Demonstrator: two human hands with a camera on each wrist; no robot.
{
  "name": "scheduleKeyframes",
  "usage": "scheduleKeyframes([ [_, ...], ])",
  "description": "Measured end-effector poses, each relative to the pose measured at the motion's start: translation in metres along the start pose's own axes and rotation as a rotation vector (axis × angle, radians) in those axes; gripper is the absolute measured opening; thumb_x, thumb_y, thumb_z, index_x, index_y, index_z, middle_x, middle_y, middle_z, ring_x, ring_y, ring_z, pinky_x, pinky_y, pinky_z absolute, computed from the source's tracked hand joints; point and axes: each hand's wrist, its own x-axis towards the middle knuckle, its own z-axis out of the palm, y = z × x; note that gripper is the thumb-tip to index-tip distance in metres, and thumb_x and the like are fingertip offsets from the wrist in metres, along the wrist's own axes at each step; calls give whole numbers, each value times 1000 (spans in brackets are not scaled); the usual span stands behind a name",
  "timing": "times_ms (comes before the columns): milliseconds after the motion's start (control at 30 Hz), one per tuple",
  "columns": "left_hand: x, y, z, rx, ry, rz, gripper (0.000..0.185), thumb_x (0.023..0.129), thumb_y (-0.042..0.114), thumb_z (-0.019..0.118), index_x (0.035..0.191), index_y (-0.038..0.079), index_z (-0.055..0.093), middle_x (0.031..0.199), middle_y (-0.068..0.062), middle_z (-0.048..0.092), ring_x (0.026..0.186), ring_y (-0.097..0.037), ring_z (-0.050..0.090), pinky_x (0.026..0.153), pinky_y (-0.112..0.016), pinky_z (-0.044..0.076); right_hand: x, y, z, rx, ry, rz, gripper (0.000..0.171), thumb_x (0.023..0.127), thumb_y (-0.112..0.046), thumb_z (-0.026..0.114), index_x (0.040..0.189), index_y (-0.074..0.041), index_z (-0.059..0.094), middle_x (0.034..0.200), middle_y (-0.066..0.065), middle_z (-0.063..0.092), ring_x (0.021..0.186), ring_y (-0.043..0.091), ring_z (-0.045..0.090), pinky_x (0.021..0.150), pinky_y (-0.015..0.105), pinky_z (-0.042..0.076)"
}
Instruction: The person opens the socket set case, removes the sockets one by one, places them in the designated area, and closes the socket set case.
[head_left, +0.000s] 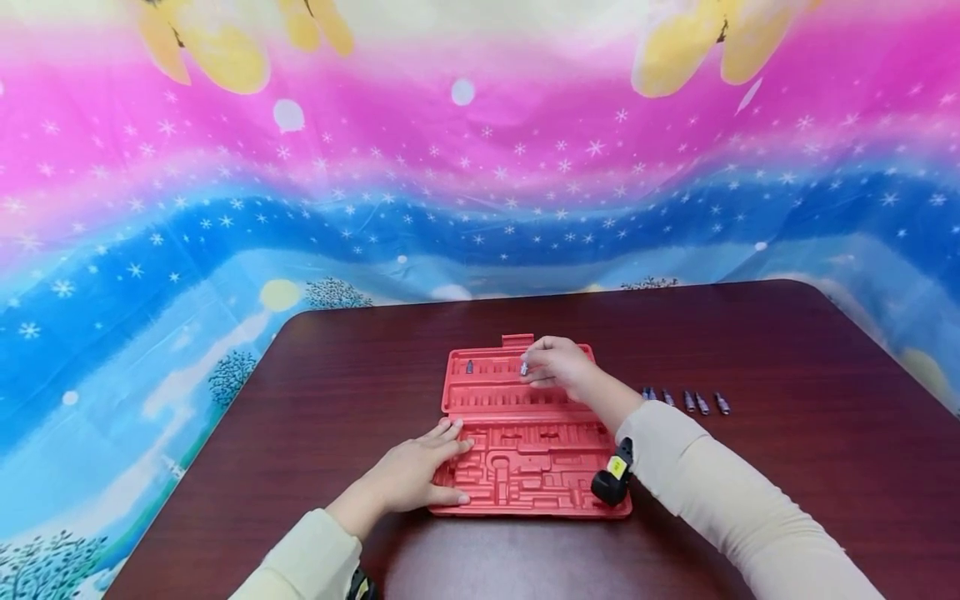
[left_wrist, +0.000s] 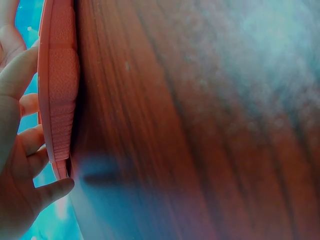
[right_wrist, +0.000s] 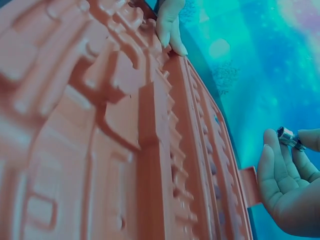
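Note:
An unfolded red plastic tool case lies on the table, its moulded recesses facing up. Over the far half, my right hand pinches a small shiny metal bit socket between thumb and fingers. In the right wrist view the socket is apart from the case. My left hand, fingers spread, rests on the left edge of the near half; the left wrist view shows its fingers along the case's side. One dark bit socket stands in a slot at the far half's left end.
To the right of the case, several bit sockets lie in a loose row on the dark wooden table, partly behind the right forearm. A latch tab sticks out from the far edge. Behind the table hangs a patterned cloth.

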Motion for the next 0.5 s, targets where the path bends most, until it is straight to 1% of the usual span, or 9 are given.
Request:
scheduleKeyframes([
  [233, 2, 0, 1, -19, 5, 7, 71, 73, 59, 53, 130, 18, 41, 139, -7, 24, 128, -21, 16, 93, -39, 32, -14, -1, -24, 18, -33, -41, 10, 85, -7, 51, 91, 0, 47, 73, 7, 58, 71, 19, 62, 70, 37, 48],
  [367, 1, 0, 0, -14, 5, 7, 71, 73, 59, 53, 130, 18, 42, 139, -7, 25, 128, -21, 17, 93, -39, 32, -22, -1, -36, 5, -22, -47, 9, 85, -7, 51, 90, 0, 47, 73, 6, 58, 70, 19, 61, 71, 36, 48],
  [500, 0, 0, 0, 2, 8, 8, 70, 73, 57, 55, 129, 18, 43, 138, -8, 26, 127, -21, 18, 92, -39, 32, -29, -1, -47, -29, -9, -54, 11, 86, -8, 50, 92, 0, 47, 75, 5, 58, 72, 19, 61, 76, 39, 46],
])
